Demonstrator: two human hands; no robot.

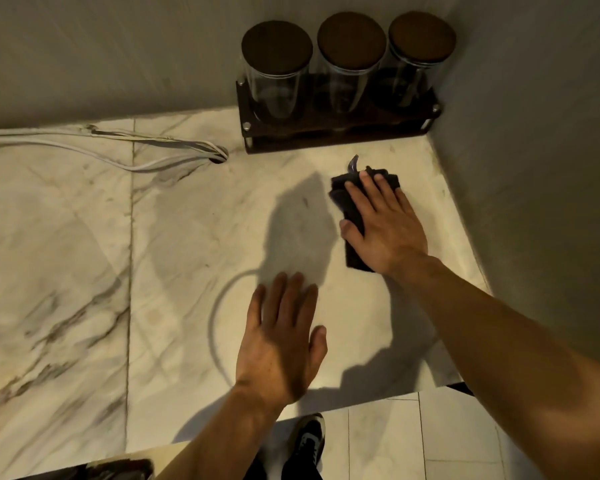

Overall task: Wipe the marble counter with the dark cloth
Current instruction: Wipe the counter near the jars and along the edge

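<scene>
Here, at the upper left of the frame, white cables (pixel 84 147) run across the veined white marble counter (pixel 66 254) to a hole. At lower centre the left hand (pixel 281 344) lies flat, fingers spread and released, holding nothing. Right of centre the right hand (pixel 383 225) presses open-palmed on the folded dark cloth (pixel 352 206), whose long axis runs from the near edge up toward three clear wooden-lidded jars (pixel 347 64) in a dark rack
</scene>
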